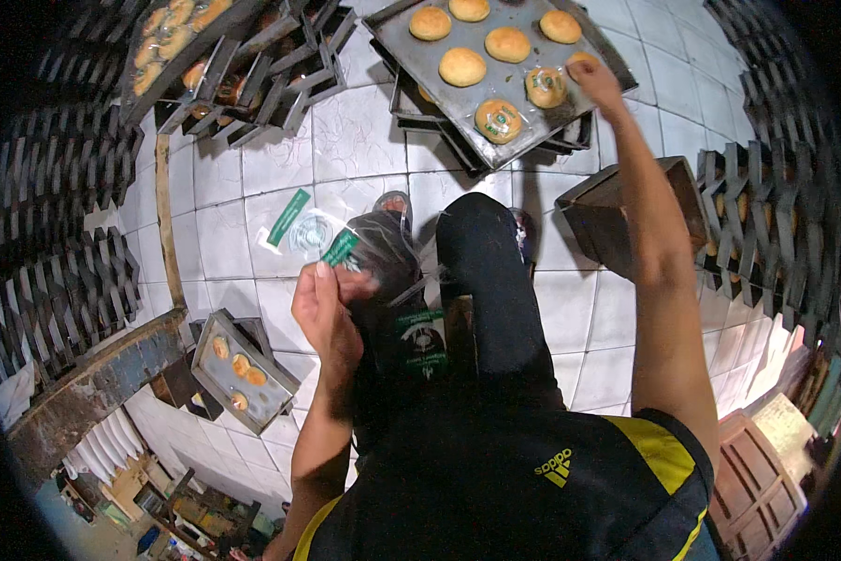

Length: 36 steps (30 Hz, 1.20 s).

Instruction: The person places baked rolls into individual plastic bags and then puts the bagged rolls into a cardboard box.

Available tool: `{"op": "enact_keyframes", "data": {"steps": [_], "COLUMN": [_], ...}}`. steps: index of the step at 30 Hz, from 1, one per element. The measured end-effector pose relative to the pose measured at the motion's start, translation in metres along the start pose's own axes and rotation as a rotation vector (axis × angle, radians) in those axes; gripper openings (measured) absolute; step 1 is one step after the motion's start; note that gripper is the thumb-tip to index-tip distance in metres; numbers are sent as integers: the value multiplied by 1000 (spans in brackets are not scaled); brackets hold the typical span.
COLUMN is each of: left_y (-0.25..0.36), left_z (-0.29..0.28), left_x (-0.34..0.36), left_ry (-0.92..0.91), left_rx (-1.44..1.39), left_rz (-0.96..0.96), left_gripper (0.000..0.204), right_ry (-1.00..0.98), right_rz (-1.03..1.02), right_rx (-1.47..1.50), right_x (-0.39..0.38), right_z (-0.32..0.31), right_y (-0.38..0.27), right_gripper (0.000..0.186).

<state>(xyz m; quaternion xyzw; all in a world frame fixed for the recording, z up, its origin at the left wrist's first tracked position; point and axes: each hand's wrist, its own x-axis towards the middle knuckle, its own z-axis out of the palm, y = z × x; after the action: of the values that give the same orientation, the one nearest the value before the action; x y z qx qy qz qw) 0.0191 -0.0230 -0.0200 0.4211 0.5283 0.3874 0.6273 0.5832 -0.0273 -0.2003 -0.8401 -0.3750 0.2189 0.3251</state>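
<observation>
My left hand (331, 304) pinches a clear plastic bag (308, 231) with green printed bands, held up over the floor beside my knee. At the right side of a metal tray (476, 96), my right hand (598, 86) has its fingers closed around a round golden bun (583, 59), which they partly cover. On the same tray lie several unwrapped buns (507, 44). Two buns near my right hand are in clear printed bags: one bagged bun (546, 88) beside it and another bagged bun (499, 122) at the near edge. More printed plastic bags (423, 341) rest on my lap.
Stacked trays stand under the bun tray. Another tray of breads (172, 42) tops a pile at the far left. A dark metal bin (593, 220) stands right of my legs. A small bun tray (269, 405) is at lower left. Stacks of dark trays (56, 206) line both sides.
</observation>
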Motion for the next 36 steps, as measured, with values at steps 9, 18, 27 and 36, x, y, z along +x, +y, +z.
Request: {"op": "enact_keyframes", "data": {"steps": [9,18,27,36], "left_y": [6,14,40,64], "left_z": [10,18,-27,-14], "left_x": [14,22,23,-20], "left_ry": [51,-47,-158,-419], "left_rx": [111,56,-473,-598], "left_rz": [129,2,-252,-406], "left_gripper": [22,31,31,33], "right_ry": [150,22,-319,212], "right_rz": [381,88,-48,-1001], "right_rx": [-313,-38,1084,156], "right_x": [92,12,-287,-387], "right_z": [-16,6,-2,51], "right_y": [112,58,-286,-325], "right_gripper": [87,62,59,51]}}
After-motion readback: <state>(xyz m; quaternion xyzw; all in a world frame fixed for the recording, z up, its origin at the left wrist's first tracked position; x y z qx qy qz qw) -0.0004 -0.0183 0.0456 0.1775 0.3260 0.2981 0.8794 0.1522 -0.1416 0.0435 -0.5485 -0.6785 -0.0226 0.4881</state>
